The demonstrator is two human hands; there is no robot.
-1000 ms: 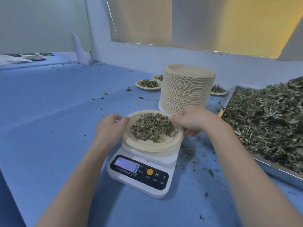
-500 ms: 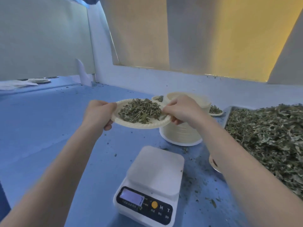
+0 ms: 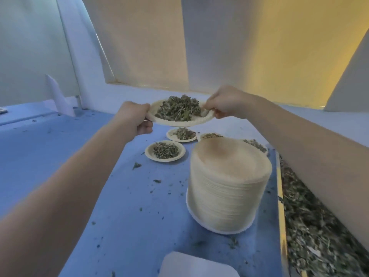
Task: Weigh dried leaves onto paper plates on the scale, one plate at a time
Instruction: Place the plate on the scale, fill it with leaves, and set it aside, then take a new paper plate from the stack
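Since half a second ago we have carried the plate (image 3: 180, 113) further from the scale (image 3: 196, 265), out over the filled plates (image 3: 165, 150) at the far bench (image 3: 60, 156). Left hand (image 3: 135, 118) and right hand (image 3: 225, 102) each pinch opposite rim edges. Plate is round with no long axis and sits near level, open face up. To set it down well: keep it level, lower into a free spot beside the others, release both sides together.
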